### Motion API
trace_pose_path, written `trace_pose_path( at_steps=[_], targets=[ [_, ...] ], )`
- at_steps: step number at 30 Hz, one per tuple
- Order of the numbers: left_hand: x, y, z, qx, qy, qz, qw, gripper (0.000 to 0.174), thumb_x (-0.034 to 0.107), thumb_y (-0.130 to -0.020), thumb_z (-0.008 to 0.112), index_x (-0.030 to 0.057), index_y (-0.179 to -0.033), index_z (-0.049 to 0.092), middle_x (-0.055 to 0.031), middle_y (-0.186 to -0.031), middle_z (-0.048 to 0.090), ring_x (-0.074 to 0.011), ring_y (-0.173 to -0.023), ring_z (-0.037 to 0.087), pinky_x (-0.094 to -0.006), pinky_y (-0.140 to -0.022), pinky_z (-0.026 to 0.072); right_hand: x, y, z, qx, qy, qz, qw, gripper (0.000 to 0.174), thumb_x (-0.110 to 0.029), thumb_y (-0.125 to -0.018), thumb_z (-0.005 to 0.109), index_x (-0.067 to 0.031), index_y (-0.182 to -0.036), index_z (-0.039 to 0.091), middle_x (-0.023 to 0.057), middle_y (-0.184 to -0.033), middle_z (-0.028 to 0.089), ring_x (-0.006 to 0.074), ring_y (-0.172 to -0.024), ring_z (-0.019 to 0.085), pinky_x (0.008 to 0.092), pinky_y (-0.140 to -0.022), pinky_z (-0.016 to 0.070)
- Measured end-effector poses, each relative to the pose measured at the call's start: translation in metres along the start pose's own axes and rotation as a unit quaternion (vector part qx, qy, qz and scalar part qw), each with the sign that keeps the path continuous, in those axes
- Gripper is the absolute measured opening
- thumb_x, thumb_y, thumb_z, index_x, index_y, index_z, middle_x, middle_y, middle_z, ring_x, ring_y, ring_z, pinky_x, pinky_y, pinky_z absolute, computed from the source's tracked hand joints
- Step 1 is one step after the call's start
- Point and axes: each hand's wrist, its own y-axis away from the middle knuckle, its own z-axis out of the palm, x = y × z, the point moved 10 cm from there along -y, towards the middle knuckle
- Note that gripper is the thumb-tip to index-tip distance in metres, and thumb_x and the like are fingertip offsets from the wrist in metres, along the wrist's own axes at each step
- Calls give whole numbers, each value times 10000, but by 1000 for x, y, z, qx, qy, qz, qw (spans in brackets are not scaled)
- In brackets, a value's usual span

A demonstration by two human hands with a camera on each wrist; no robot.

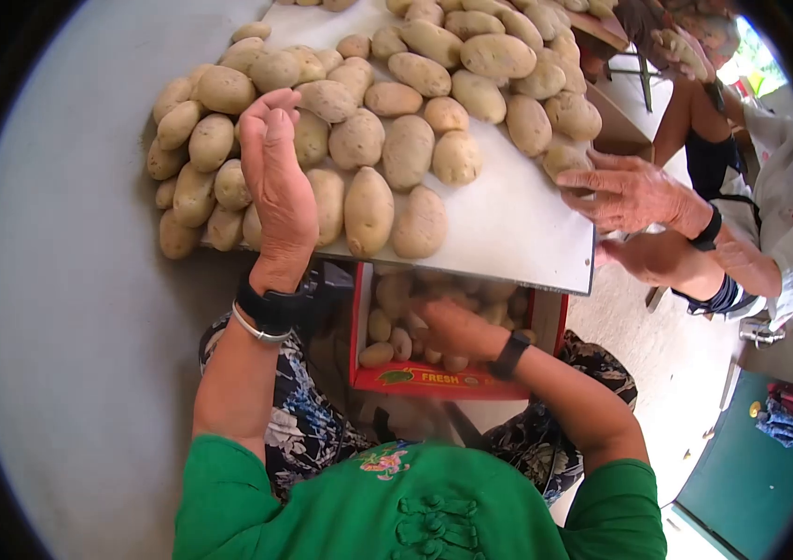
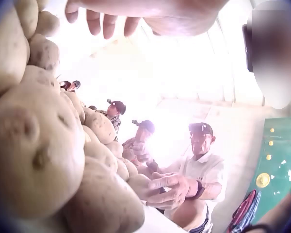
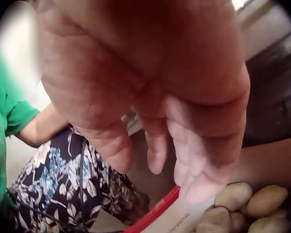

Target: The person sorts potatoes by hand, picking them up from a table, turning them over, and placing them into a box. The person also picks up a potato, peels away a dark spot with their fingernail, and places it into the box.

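Observation:
A wide heap of potatoes (image 1: 356, 140) covers the far part of the white tabletop (image 1: 508, 233). My left hand (image 1: 280, 191) rests edge-on among the potatoes at the left of the heap, fingers extended and holding none. In the left wrist view, large potatoes (image 2: 34, 145) stand close below that hand's fingers (image 2: 109, 24). Below the table edge, my right hand (image 1: 460, 329) is over a red cardboard box (image 1: 396, 379) with potatoes (image 1: 380, 325) inside. The right wrist view shows its fingers (image 3: 203, 184) hanging loosely, with nothing between them, beside the box wall (image 3: 165, 213).
Across the table corner another person's hand (image 1: 625, 191) touches a potato (image 1: 564, 157) at the heap's right edge. More people (image 2: 140, 136) sit farther along the table. The box stands between my knees, under the table's front edge. A green panel (image 1: 751, 467) is at the right.

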Motion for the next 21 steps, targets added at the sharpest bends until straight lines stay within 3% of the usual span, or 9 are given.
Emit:
trace_pose_path(
  at_steps=[1,4,5,9,10,12,16,17,21],
  targets=[
    [-15,-1,-10,32,36,-71,996,358,336,-962,372,61,-1138,517,-60,-1162,552,-176,-1082,476,-344,-972,312,17,-7,19,-54,-10,43,998,352,-74,-786,594,-27,-1129,532,244,-1027,576,365,-984,562,424,-838,456],
    [-36,3,-17,37,127,-171,976,357,355,-961,378,76,-1133,518,-52,-1163,557,-169,-1076,473,-339,-954,318,16,-15,21,-40,2,-2,999,399,-86,-787,599,-28,-1172,513,250,-1142,524,386,-1076,507,430,-904,430],
    [-37,2,-20,37,139,-169,975,357,355,-961,378,76,-1133,518,-52,-1163,557,-169,-1076,473,-339,-954,318,44,-19,40,-1,53,-36,998,480,-87,-772,619,-26,-1228,481,243,-1224,483,399,-1133,469,433,-968,391],
    [-51,11,-21,42,179,-221,958,370,377,-963,376,84,-1133,524,-57,-1175,556,-169,-1081,474,-340,-945,325,33,-31,24,10,20,-21,1000,585,-86,-753,633,-18,-1297,426,227,-1299,446,380,-1221,409,422,-1028,344],
    [-50,8,-23,36,170,-224,959,370,378,-964,374,86,-1134,524,-59,-1176,556,-169,-1082,474,-338,-945,326,34,-37,21,13,28,-22,999,585,-86,-753,633,-18,-1297,426,227,-1299,446,380,-1221,409,422,-1028,344],
    [-51,9,-24,38,179,-227,957,369,377,-965,368,89,-1135,524,-61,-1180,555,-168,-1089,474,-334,-947,325,20,-51,20,-1,26,-27,999,360,-70,-782,551,6,-1131,501,216,-1153,527,369,-1078,503,427,-912,414],
    [-46,5,-29,36,172,-213,961,341,370,-955,365,107,-1098,528,-55,-1146,580,-165,-1051,493,-329,-930,331,68,-103,71,113,25,36,993,219,-80,-856,414,39,-1003,525,237,-1012,571,376,-959,563,435,-808,473],
    [-45,4,-28,26,174,-211,962,351,370,-960,363,101,-1111,529,-56,-1161,570,-163,-1073,483,-332,-941,324,60,-97,68,159,133,47,977,215,-86,-833,453,19,-1001,538,243,-1007,569,366,-964,561,434,-823,470],
    [-43,6,-22,18,182,-215,959,339,375,-957,381,112,-1105,537,-42,-1158,572,-150,-1069,477,-327,-939,320,54,-103,77,92,130,118,980,323,-55,-737,527,36,-1046,508,261,-1070,544,411,-946,542,459,-850,432]
  ],
)
